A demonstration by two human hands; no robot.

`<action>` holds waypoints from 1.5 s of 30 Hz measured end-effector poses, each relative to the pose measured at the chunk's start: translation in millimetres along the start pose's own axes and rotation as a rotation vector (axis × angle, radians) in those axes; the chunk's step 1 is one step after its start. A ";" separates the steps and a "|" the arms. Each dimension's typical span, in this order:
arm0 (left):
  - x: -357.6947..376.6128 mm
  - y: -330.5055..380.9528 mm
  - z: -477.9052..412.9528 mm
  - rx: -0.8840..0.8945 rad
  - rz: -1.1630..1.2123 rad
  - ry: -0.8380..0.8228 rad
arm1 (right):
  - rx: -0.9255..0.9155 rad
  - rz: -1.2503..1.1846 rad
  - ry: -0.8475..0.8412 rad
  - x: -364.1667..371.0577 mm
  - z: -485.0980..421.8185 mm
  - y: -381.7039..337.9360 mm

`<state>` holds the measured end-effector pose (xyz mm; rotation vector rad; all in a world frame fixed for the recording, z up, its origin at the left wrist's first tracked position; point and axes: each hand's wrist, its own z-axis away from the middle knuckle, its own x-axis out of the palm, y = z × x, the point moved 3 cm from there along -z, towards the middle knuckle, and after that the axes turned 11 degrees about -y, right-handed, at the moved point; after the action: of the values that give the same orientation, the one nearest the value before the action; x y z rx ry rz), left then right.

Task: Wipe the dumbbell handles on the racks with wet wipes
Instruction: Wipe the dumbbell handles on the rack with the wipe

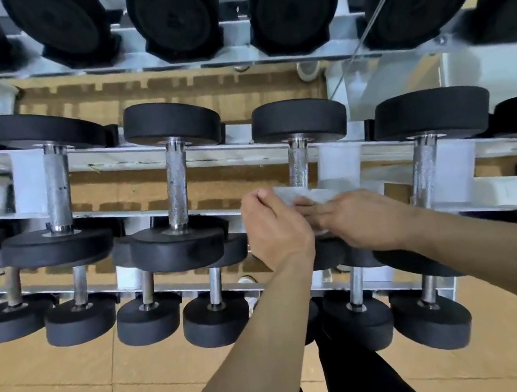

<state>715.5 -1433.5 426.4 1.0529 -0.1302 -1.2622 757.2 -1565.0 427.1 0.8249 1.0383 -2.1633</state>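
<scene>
Nearest, left hand (pixel 274 227) and right hand (pixel 358 219), both gripping one wipe (pixel 313 193) between them. Just past the wipe, handle (pixel 298 164), long axis pointing straight away, right fingers (pixel 303 205) closest. Around it, middle rack (pixel 242 153).

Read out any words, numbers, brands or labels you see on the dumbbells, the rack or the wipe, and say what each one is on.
No text can be read anywhere in this view.
Top-row dumbbell end faces: faint raised marks near the centre, too blurred to read.
Middle-row dumbbell: no number or label shows.
Wet wipe: plain white, no print shows.
Rack rail: no sticker or sign shows.
</scene>
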 end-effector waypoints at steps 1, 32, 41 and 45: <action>-0.9 0.5 0.5 0.003 0.017 -0.038 | 0.065 -0.111 0.036 -11.2 0.5 -1.4; -16.8 -11.7 -27.8 0.082 0.164 -0.021 | 0.930 -1.748 0.611 -8.1 -59.0 -10.1; -9.8 -16.7 -38.4 0.138 0.150 -0.050 | 0.750 -1.893 0.573 -8.1 -88.4 19.5; -8.6 -17.3 -40.2 0.122 0.144 -0.082 | 0.575 -2.067 0.579 -15.4 -87.5 28.2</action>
<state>724.4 -1402.3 395.8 1.0765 -0.3442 -1.1784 811.3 -1504.0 381.8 0.4775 2.0947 -4.2021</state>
